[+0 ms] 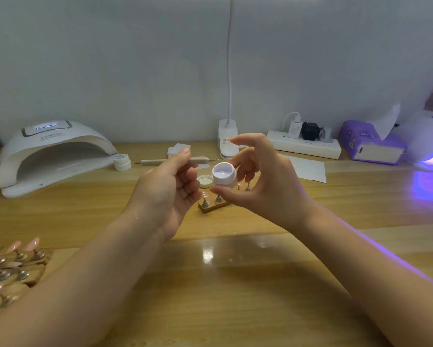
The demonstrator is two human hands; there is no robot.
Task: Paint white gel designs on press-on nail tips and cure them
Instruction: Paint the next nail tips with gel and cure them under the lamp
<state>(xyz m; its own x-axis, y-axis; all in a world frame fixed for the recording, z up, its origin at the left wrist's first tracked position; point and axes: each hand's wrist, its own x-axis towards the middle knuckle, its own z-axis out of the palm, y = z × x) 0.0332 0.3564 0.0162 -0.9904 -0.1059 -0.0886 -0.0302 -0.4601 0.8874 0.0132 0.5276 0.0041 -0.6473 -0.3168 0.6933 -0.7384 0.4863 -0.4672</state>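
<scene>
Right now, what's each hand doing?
Left hand: pinching the dotting tool.
Right hand: holding the open white gel jar.

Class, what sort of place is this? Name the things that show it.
Probably a nail-art workstation: a white curing lamp on the wooden desk, pink nail tips on stands, and an open gel pot held in the right hand.

- table [235, 284]: wood grain, glossy, mirrors the light
- jar [224, 177]: smooth white plastic, shiny gel inside
- lid [205, 181]: white plastic
- lamp [52, 151]: smooth white plastic, slight sheen
- nail tips [12, 249]: glossy pink on metal stands
- holder [214, 206]: wood base
- sheet [308, 169]: matt white paper
- tool [165, 161]: matt beige handle, metal tips
</scene>
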